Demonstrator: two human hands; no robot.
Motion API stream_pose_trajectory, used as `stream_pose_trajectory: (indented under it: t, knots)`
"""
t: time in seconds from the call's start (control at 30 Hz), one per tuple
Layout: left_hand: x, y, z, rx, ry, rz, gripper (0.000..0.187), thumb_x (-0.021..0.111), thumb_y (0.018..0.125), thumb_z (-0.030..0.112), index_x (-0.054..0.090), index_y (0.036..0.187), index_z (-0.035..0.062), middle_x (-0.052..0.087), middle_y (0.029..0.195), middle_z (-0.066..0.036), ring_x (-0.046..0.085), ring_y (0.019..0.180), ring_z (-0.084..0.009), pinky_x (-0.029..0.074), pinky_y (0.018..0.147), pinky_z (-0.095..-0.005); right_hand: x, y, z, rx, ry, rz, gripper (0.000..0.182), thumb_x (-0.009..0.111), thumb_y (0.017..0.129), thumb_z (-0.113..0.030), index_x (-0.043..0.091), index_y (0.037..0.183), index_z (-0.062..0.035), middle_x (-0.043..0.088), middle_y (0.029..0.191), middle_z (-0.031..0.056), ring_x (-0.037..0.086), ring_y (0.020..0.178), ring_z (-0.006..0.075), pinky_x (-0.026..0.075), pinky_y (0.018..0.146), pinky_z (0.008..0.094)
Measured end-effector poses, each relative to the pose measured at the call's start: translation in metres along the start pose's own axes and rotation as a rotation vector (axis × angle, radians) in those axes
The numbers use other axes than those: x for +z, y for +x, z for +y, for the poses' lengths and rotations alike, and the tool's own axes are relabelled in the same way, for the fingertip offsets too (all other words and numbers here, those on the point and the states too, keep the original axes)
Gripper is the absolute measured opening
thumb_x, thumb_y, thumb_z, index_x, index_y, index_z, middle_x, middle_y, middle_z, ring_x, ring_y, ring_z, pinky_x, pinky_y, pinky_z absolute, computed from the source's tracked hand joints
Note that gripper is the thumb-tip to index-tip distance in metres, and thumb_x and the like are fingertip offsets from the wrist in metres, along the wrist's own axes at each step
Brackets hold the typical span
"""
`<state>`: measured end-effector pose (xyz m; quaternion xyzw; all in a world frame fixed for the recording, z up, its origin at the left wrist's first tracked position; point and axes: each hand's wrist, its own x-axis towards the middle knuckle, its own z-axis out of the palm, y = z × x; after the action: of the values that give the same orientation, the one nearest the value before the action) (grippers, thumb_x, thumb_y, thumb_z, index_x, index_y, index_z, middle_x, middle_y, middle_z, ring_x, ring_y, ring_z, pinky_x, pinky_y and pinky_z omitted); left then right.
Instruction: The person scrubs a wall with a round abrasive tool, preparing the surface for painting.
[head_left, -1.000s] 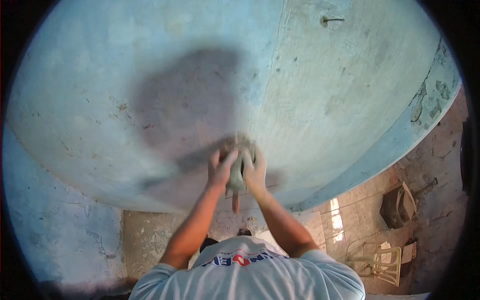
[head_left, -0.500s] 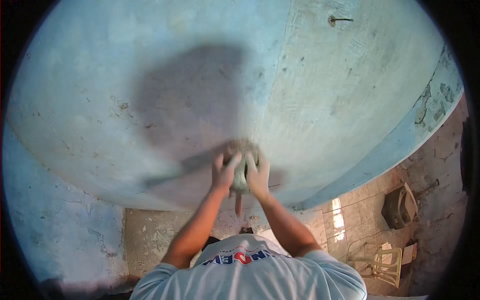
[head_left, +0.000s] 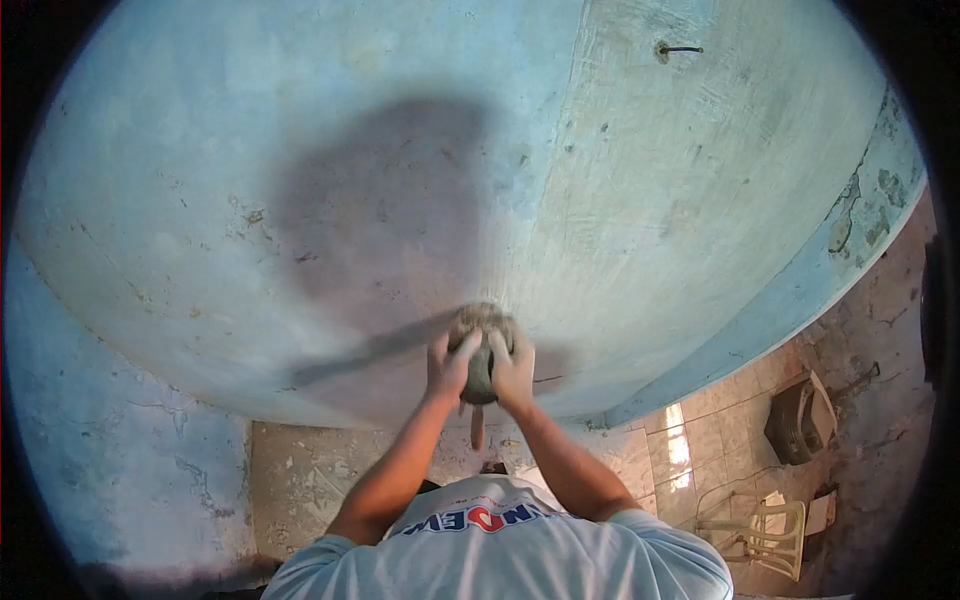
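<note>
My left hand [head_left: 449, 370] and my right hand [head_left: 514, 371] are closed around the two sides of a dusty grey-green rounded tool [head_left: 481, 378]. Both thumbs lie along its top, pointing toward the wall. Its brownish front edge [head_left: 484, 313] is right at the painted wall [head_left: 360, 230], and a narrow brown piece [head_left: 477, 428] sticks out below it. I cannot tell the tool's exact kind. Both arms are stretched forward and down. Pale scraped streaks [head_left: 505, 270] mark the wall just above the hands.
A large dark shadow [head_left: 390, 190] falls on the wall up and left of the hands. A short wire or pipe [head_left: 682, 49] juts from the wall at upper right. On the tiled floor at lower right stand a dark boxy object [head_left: 800, 420] and a pale plastic chair [head_left: 780, 535].
Both hands and the tool have moved a short way down the wall, toward my body. The tool's back now looks darker and tilted differently. My grip is the same.
</note>
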<state>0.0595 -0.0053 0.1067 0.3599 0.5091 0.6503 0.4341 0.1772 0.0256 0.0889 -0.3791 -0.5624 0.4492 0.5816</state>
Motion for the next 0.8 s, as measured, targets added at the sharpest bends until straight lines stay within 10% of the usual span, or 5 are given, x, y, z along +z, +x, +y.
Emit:
stream_pose_trajectory:
  t: [0.23, 0.5, 0.6, 0.8]
  knots:
    - [0.024, 0.033, 0.136, 0.081, -0.135, -0.117, 0.027, 0.072, 0.100, 0.025, 0.073, 0.114, 0.0012, 0.073, 0.107, -0.005, 0.065, 0.100, -0.0130, 0.052, 0.089, -0.0332, 0.022, 0.070, -0.134, -0.035, 0.067, -0.077, 0.022, 0.059, 0.106, -0.014, 0.065, 0.119, 0.0027, 0.071, 0.103, 0.0144, 0.065, 0.096, 0.0209, 0.051, 0.087, 0.0364]
    - [-0.006, -0.008, -0.024, -0.028, -0.033, -0.026, 0.035, 0.071, 0.099, 0.018, 0.069, 0.129, 0.0009, 0.070, 0.123, -0.008, 0.065, 0.113, -0.0198, 0.050, 0.102, -0.0386, 0.000, -0.017, 0.010, 0.120, 0.076, 0.049, 0.027, 0.057, 0.104, -0.012, 0.066, 0.124, 0.0034, 0.073, 0.116, 0.0180, 0.067, 0.109, 0.0223, 0.050, 0.099, 0.0360]
    - [0.014, 0.027, 0.063, 0.116, -0.050, -0.046, 0.025, 0.073, 0.099, 0.022, 0.074, 0.113, 0.0013, 0.073, 0.108, -0.003, 0.066, 0.098, -0.0155, 0.051, 0.091, -0.0344, 0.016, 0.044, -0.075, -0.185, -0.049, 0.028, 0.023, 0.058, 0.105, -0.014, 0.067, 0.119, 0.0024, 0.071, 0.105, 0.0136, 0.065, 0.099, 0.0183, 0.052, 0.091, 0.0353]
    - [0.031, 0.032, 0.163, 0.077, -0.157, -0.111, 0.024, 0.072, 0.099, 0.020, 0.073, 0.114, 0.0008, 0.073, 0.107, -0.004, 0.067, 0.097, -0.0147, 0.053, 0.088, -0.0318, 0.028, 0.076, -0.156, -0.133, 0.094, -0.019, 0.018, 0.059, 0.106, -0.014, 0.066, 0.109, 0.0017, 0.068, 0.098, 0.0107, 0.059, 0.090, 0.0166, 0.050, 0.083, 0.0345]
